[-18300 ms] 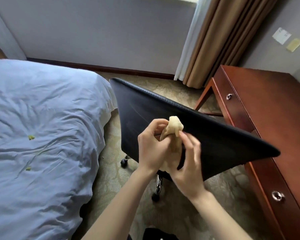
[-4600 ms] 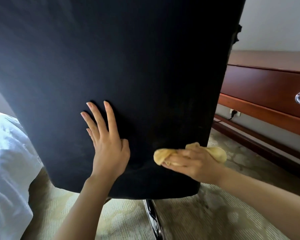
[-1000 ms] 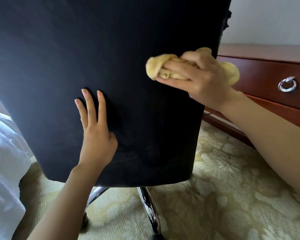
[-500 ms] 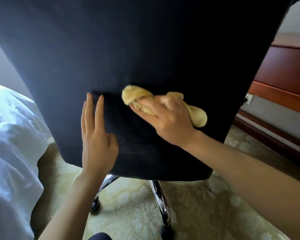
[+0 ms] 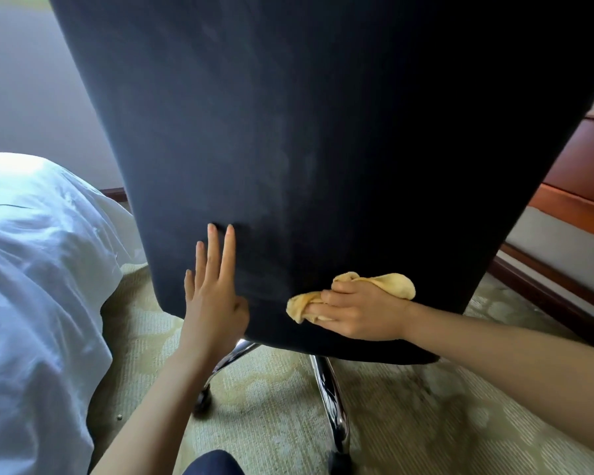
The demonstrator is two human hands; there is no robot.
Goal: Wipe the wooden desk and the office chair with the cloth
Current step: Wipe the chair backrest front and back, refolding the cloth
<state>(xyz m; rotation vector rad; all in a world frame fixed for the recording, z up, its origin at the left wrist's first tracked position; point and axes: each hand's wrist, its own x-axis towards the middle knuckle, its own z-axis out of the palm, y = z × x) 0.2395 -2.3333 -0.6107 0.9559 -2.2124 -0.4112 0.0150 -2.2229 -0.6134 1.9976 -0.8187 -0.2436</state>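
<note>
Yellow cloth (image 5: 393,285) bunched in the right hand (image 5: 357,313), fingers curled tight round it, pressed against the lower edge of the black office chair (image 5: 323,132) backrest, just above the chrome base (image 5: 330,399). Left hand (image 5: 213,296) flat on the same panel just beside, fingers straight and close together, gripping nothing, seemingly bracing the chair.

Probably mid-wipe along the bottom of the back. To do it well:

Keep the left palm firm against any rolling or swivelling on the castors over the carpet (image 5: 271,389). Wipe in long overlapping strokes rather than dabs. Go back over the faint pale smears across the middle of the panel, seemingly not cleaned off yet. Press with the flat of the wad, not the knuckles. Refold to a fresh face once soiled. Follow the bottom rim right across and round the right-hand edge, easy to miss from so low an angle. Mind the white bed (image 5: 31,269) linen close by on the left: no flicking dust that way.

Wooden desk (image 5: 583,159) only partly in view at far right, behind the chair and well apart from the cloth; cannot tell whether wiped yet
</note>
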